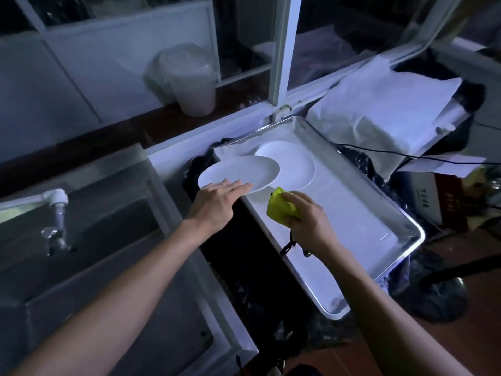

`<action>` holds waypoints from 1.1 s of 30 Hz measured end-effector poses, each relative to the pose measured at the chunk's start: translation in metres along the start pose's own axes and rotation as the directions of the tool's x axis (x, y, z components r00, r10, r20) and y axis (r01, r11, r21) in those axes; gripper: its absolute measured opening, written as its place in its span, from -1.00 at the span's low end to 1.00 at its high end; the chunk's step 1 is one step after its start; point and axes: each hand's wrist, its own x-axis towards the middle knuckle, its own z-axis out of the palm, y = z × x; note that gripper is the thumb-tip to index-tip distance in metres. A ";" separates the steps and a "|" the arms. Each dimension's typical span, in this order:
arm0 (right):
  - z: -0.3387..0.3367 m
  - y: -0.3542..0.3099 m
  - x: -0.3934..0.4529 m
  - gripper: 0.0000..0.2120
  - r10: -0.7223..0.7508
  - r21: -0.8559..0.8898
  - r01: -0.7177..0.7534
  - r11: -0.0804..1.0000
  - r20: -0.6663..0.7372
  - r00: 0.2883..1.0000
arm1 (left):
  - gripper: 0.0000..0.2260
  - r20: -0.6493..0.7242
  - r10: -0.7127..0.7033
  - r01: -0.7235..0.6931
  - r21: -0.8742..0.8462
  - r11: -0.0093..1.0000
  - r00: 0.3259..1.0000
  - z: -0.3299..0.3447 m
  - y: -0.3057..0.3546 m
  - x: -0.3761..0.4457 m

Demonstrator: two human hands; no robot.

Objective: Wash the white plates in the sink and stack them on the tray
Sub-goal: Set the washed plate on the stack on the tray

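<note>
My left hand (217,200) holds a white plate (241,170) by its near rim, fingers laid over the top, thumb hidden beneath. The plate hangs tilted over the left edge of the metal tray (379,191) and partly covers a second white plate (295,164) that lies flat on the tray's white lining. My right hand (306,215) grips a yellow-green sponge (282,206) just above the tray, to the right of the held plate. The steel sink (113,226) lies to the left, its basin dark.
A white tap (55,199) juts over the sink from the left. A plastic-wrapped tub (187,77) stands on the back ledge. White cloth covers a box (385,104) beyond the tray, with a black cable (406,157) beside it. Black plastic lies under the tray.
</note>
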 end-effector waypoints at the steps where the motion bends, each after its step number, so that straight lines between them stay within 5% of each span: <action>1: -0.008 0.009 0.005 -0.39 0.013 0.005 -0.013 1.000 0.002 1.000 | -0.44 0.005 0.009 -0.009 0.004 1.000 1.000 0.008 0.008 0.014; 20: -0.052 0.100 0.068 -0.46 0.024 -0.003 -0.024 1.000 0.087 0.996 | -0.42 0.167 -0.024 0.007 0.102 0.995 0.986 0.123 0.058 0.143; 33: -0.049 0.122 0.063 -0.46 0.050 0.016 -0.052 0.998 0.113 0.992 | -0.28 0.539 -0.091 -0.078 0.283 0.956 0.838 0.159 0.057 0.131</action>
